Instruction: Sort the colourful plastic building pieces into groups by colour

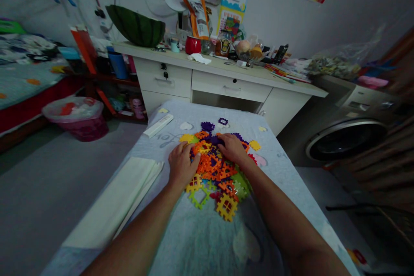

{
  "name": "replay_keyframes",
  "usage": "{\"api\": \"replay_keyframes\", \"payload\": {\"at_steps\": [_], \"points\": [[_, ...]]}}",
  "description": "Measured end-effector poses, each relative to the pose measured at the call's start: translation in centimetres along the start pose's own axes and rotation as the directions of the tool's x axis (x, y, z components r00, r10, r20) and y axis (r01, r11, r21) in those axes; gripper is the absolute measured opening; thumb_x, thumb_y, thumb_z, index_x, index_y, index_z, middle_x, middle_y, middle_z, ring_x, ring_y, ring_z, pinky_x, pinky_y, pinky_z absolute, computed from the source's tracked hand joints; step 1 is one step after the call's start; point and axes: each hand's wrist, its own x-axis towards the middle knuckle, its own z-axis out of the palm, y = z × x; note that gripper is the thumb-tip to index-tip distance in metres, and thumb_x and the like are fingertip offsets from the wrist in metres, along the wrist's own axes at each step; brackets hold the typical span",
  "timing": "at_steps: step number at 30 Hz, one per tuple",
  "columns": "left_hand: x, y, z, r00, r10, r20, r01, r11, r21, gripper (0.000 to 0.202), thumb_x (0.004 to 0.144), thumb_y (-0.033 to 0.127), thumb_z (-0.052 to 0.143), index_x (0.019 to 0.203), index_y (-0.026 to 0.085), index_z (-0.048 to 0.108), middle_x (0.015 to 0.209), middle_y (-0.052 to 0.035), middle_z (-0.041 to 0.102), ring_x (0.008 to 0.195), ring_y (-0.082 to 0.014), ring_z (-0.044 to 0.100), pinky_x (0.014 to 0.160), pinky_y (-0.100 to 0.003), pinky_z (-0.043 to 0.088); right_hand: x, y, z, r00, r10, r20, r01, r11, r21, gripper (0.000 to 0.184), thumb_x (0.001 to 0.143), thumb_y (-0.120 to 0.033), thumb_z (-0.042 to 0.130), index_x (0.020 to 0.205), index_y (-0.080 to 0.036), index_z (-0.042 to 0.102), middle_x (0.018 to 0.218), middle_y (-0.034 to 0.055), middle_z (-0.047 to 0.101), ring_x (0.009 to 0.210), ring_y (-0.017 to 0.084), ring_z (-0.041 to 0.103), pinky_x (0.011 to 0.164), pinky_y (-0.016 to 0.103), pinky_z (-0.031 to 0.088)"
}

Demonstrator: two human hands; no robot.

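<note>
On the cloth-covered table (200, 233), a heap of plastic building tiles (217, 168) in orange, yellow, green and purple lies between both hands, near the middle of the cloth. The left hand (182, 164) rests flat and spread on the heap's left edge, gripping nothing, while the right hand (233, 147) lies palm down over the far side, fingers loosely curled on the tiles. Gathering them goes best, I judge, with both palms low, sweeping inward so stray purple tiles (214, 124) beyond are caught.
</note>
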Motion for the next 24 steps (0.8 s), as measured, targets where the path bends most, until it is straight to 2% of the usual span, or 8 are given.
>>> {"api": "replay_keyframes", "payload": {"at_steps": [2, 5, 10, 13, 15, 19, 21, 24], "points": [[0.0, 0.0, 0.0, 1.000, 0.001, -0.002, -0.001, 1.000, -0.023, 0.028, 0.088, 0.035, 0.053, 0.112, 0.025, 0.061, 0.125, -0.0101, 0.057, 0.120, -0.0305, 0.052, 0.103, -0.050, 0.040, 0.5, 0.8, -0.5, 0.996, 0.085, -0.016, -0.086, 0.996, -0.027, 0.029, 0.088, -0.027, 0.053, 0.113, -0.018, 0.066, 0.110, 0.0115, 0.067, 0.102, 0.023, 0.061, 0.090, 0.032, 0.044], [0.0, 0.0, 0.0, 1.000, 0.002, 0.000, -0.002, 0.999, -0.054, 0.027, 0.087, 0.033, 0.053, 0.112, 0.025, 0.061, 0.124, -0.0093, 0.057, 0.119, -0.0298, 0.052, 0.103, -0.049, 0.041, 1.3, 1.4, -1.8, 0.991, 0.129, -0.025, -0.129, 0.992, 0.007, 0.023, 0.089, -0.033, 0.051, 0.099, -0.019, 0.067, 0.098, 0.0085, 0.070, 0.088, 0.020, 0.063, 0.079, 0.028, 0.044], [0.1, -0.1, 0.0, 1.000, -0.003, 0.003, 0.003, 0.996, -0.086, 0.027, 0.086, 0.028, 0.052, 0.111, 0.023, 0.060, 0.122, -0.0092, 0.058, 0.118, -0.0294, 0.052, 0.102, -0.049, 0.041, 4.8, 0.9, -2.8, 0.976, 0.207, -0.071, -0.207, 0.978, 0.007, 0.030, 0.092, -0.040, 0.046, 0.102, -0.019, 0.066, 0.091, 0.0084, 0.071, 0.084, 0.021, 0.064, 0.075, 0.028, 0.044], [0.1, -0.1, 0.0, 1.000, 0.000, -0.001, 0.000, 0.996, -0.091, 0.026, 0.086, 0.026, 0.052, 0.111, 0.025, 0.060, 0.121, -0.0081, 0.058, 0.117, -0.0290, 0.053, 0.102, -0.049, 0.041, 8.0, 0.3, -1.8, 0.981, 0.186, -0.053, -0.188, 0.981, -0.036, 0.031, 0.092, -0.038, 0.045, 0.098, -0.017, 0.068, 0.102, 0.0122, 0.070, 0.096, 0.024, 0.064, 0.083, 0.032, 0.046], [0.2, -0.1, 0.0, 1.000, -0.004, 0.001, 0.004, 0.996, -0.092, 0.027, 0.085, 0.025, 0.052, 0.111, 0.025, 0.060, 0.121, -0.0078, 0.058, 0.117, -0.0286, 0.053, 0.102, -0.049, 0.041, 10.0, -0.1, -0.5, 0.987, 0.158, -0.027, -0.159, 0.986, -0.042, 0.033, 0.090, -0.036, 0.049, 0.111, -0.017, 0.066, 0.120, 0.0139, 0.065, 0.110, 0.027, 0.060, 0.091, 0.036, 0.045], [0.2, -0.2, 0.0, 1.000, -0.020, 0.007, 0.021, 0.994, -0.104, 0.027, 0.085, 0.026, 0.053, 0.111, 0.022, 0.060, 0.123, -0.0095, 0.057, 0.119, -0.0286, 0.052, 0.104, -0.048, 0.041, 12.3, -0.5, 2.2, 0.988, 0.105, 0.116, -0.111, 0.993, 0.040, 0.059, 0.084, -0.033, 0.060, 0.140, -0.016, 0.048, 0.146, 0.0136, 0.048, 0.128, 0.027, 0.049, 0.104, 0.038, 0.040], [0.2, -0.2, 0.0, 0.999, -0.033, -0.001, 0.033, 0.995, -0.099, 0.028, 0.084, 0.026, 0.054, 0.112, 0.021, 0.059, 0.124, -0.0106, 0.056, 0.120, -0.0288, 0.051, 0.105, -0.048, 0.040, 12.5, -0.3, 3.0, 0.982, 0.089, 0.164, -0.111, 0.985, 0.131, 0.060, 0.082, -0.031, 0.063, 0.138, -0.015, 0.050, 0.142, 0.0135, 0.052, 0.125, 0.024, 0.052, 0.103, 0.034, 0.041], [0.2, -0.2, 0.1, 0.998, -0.051, -0.022, 0.049, 0.996, -0.078, 0.031, 0.083, 0.026, 0.055, 0.113, 0.020, 0.059, 0.125, -0.0114, 0.055, 0.121, -0.0294, 0.050, 0.106, -0.047, 0.040, 11.9, 0.6, 2.9, 0.992, 0.069, 0.107, -0.100, 0.943, 0.318, 0.042, 0.079, -0.026, 0.063, 0.120, -0.015, 0.064, 0.118, 0.0096, 0.067, 0.103, 0.020, 0.063, 0.090, 0.028, 0.047]]}}
